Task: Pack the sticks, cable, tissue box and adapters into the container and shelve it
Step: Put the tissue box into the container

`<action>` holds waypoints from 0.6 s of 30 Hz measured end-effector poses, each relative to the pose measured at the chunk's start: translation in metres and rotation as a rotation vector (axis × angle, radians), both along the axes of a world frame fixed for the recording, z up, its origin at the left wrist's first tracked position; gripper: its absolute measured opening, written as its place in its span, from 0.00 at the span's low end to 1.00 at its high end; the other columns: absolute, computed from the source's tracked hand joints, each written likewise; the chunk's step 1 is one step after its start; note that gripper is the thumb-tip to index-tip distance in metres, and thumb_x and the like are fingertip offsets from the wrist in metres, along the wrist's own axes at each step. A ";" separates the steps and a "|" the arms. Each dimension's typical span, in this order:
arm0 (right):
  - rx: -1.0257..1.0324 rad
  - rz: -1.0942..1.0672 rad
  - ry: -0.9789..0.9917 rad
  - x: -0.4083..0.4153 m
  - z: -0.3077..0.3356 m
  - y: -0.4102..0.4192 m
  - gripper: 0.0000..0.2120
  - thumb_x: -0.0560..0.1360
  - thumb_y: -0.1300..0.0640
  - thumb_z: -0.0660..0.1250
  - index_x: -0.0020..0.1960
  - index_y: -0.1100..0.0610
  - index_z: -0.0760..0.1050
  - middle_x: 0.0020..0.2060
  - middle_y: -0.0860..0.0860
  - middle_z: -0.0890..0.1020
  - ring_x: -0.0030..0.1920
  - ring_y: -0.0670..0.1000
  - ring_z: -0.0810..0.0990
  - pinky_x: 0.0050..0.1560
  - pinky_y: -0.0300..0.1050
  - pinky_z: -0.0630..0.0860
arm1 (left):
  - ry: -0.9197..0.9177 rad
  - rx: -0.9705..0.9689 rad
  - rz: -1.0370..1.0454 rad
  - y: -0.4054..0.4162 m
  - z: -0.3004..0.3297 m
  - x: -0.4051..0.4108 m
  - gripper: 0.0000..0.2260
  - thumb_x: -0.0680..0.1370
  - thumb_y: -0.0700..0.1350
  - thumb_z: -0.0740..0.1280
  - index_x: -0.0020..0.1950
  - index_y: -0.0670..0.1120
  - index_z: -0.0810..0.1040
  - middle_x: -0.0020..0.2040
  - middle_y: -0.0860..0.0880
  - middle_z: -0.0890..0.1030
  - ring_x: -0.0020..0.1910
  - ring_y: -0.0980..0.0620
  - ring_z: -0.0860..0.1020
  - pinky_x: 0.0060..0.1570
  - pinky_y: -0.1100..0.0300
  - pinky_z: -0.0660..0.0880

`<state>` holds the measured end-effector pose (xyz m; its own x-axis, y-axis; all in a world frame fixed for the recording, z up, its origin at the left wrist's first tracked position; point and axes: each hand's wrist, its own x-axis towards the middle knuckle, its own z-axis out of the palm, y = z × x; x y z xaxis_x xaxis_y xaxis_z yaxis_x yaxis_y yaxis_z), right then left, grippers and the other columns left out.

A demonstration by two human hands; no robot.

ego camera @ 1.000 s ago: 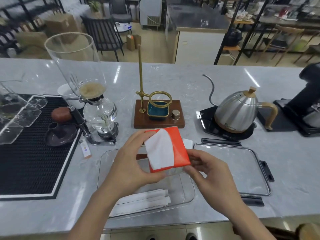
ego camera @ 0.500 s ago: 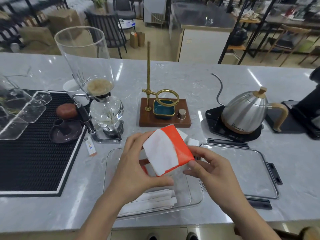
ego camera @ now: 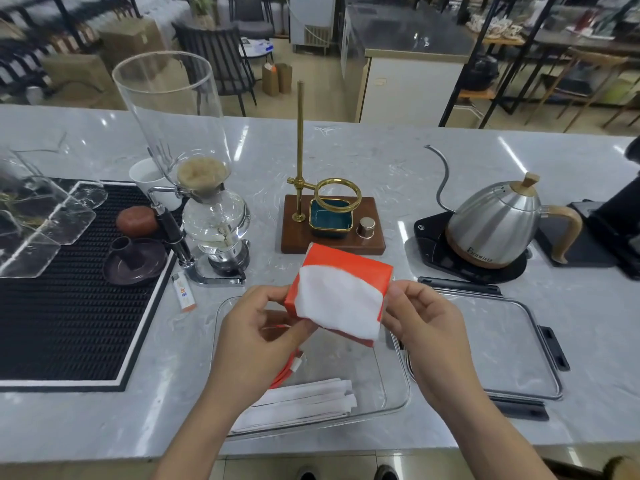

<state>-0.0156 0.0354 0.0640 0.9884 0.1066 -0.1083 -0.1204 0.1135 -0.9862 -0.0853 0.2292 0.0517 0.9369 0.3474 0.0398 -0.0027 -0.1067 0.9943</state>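
bare forearms, bare hands, dark shoes

both forearms come in from the bottom edge with no sleeve showing on either, uncovered from the frame edge to the wrist. the left hand (ego camera: 256,336) and the right hand (ego camera: 427,329) wear no gloves, rings, watch or bands that can be seen. the fingernails are short and plain, without polish. at the very bottom, between the forearms, the toes of two dark shoes (ego camera: 346,474) peek out on the floor; their make and detail are too small and cut off to tell.
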 end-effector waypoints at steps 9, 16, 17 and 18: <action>-0.177 0.249 -0.045 -0.009 0.008 -0.005 0.15 0.80 0.56 0.64 0.65 0.47 0.76 0.48 0.41 0.86 0.43 0.37 0.82 0.41 0.30 0.75 | 0.056 0.054 -0.015 0.003 -0.010 -0.007 0.13 0.62 0.42 0.82 0.39 0.51 0.80 0.55 0.56 0.84 0.47 0.50 0.85 0.52 0.59 0.80; -0.340 0.363 -0.056 -0.012 0.007 -0.011 0.18 0.79 0.57 0.65 0.67 0.44 0.74 0.58 0.43 0.83 0.57 0.46 0.82 0.60 0.45 0.77 | 0.140 0.113 -0.054 0.002 -0.011 -0.011 0.12 0.64 0.34 0.80 0.40 0.45 0.81 0.50 0.59 0.85 0.46 0.53 0.85 0.48 0.65 0.80; -0.362 0.372 -0.051 -0.012 0.006 -0.012 0.17 0.79 0.57 0.65 0.66 0.44 0.75 0.57 0.43 0.83 0.55 0.46 0.83 0.59 0.44 0.78 | 0.157 0.117 -0.062 0.002 -0.010 -0.011 0.12 0.64 0.34 0.81 0.40 0.45 0.81 0.49 0.59 0.86 0.45 0.54 0.86 0.48 0.65 0.80; -0.389 0.372 -0.041 -0.012 0.003 -0.012 0.16 0.79 0.57 0.65 0.65 0.45 0.75 0.56 0.42 0.84 0.54 0.46 0.83 0.58 0.45 0.79 | 0.176 0.123 -0.066 0.002 -0.009 -0.010 0.12 0.64 0.35 0.81 0.40 0.45 0.81 0.48 0.59 0.86 0.44 0.55 0.85 0.47 0.65 0.80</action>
